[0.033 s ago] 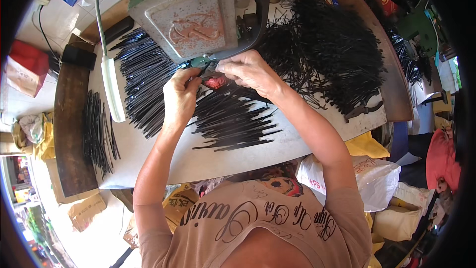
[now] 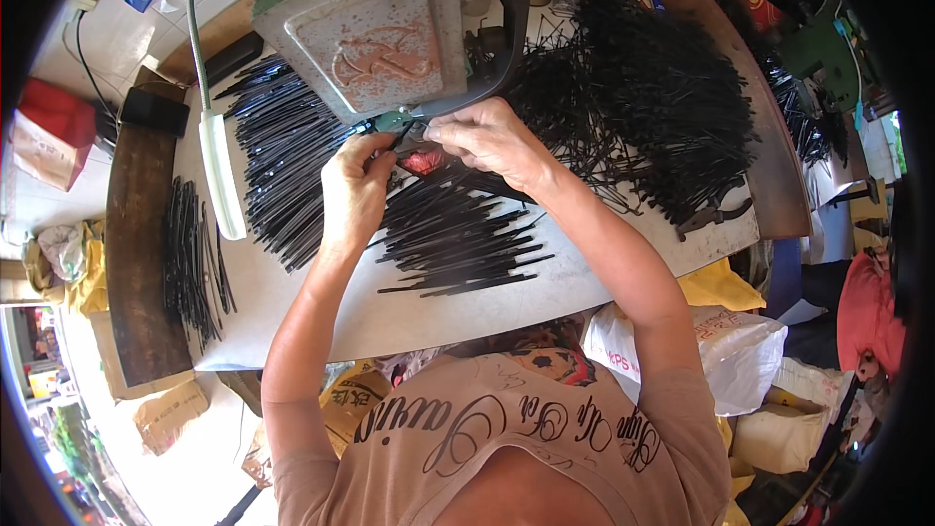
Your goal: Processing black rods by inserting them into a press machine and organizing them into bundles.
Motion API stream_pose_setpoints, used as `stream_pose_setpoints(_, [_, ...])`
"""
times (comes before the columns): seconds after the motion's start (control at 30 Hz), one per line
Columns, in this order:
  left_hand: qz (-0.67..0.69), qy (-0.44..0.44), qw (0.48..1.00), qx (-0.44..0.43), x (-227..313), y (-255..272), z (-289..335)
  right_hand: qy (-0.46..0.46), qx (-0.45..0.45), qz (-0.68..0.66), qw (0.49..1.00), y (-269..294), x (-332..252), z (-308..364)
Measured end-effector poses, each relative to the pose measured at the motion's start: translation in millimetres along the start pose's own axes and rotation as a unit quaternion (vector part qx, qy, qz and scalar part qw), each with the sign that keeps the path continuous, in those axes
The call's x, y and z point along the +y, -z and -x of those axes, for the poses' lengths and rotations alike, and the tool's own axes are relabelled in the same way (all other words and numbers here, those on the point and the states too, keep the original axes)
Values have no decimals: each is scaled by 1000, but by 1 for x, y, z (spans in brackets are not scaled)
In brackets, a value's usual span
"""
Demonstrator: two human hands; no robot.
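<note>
Under the head of a worn grey-and-green machine [image 2: 385,49], my two hands work close together. My left hand [image 2: 355,190] is closed in a pinch on a thin black strip [image 2: 400,135] at the machine's lower edge. My right hand [image 2: 492,143] is closed too, its fingertips just right of the strip; what they hold is too small to make out. A small red object [image 2: 422,163] lies between the hands. Below it spreads a fan of black strips [image 2: 467,244], and a larger row of black strips [image 2: 282,161] lies left of my left hand.
A big tangled heap of black strips [image 2: 662,97] covers the table's right side, with pliers [image 2: 716,218] at its near edge. A lit lamp [image 2: 224,175] hangs at the left. Wooden side boards [image 2: 146,263] border the pale tabletop [image 2: 292,317]. A person in red [image 2: 867,312] is at far right.
</note>
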State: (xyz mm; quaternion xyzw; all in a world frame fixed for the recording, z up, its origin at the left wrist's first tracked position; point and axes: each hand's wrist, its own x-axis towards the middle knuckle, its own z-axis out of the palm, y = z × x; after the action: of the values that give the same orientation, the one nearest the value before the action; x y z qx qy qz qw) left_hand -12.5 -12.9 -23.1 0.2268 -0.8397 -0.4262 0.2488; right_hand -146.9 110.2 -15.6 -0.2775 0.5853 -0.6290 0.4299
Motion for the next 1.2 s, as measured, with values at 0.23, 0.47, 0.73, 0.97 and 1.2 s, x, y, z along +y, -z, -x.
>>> stream_pose_setpoints(0.23, [11,16,1000,-6,-1,1,-2,8,-1,-2,1000,-4,-1,-1])
stream_pose_setpoints(0.47, [-8,2,1000,-17,0,2,-2,-2,4,7,1000,-2,1,0])
stream_pose_setpoints(0.73, [-245,-173,953,46,16,-5,8,-28,27,9,999,-4,2,1])
stream_pose_setpoints(0.97, [0,-56,994,-92,39,-9,40,-17,-24,-39,999,-2,10,-2])
stream_pose_setpoints(1.2, [-374,-177,911,2,-23,36,22,-19,-39,-14,999,-3,1,-3])
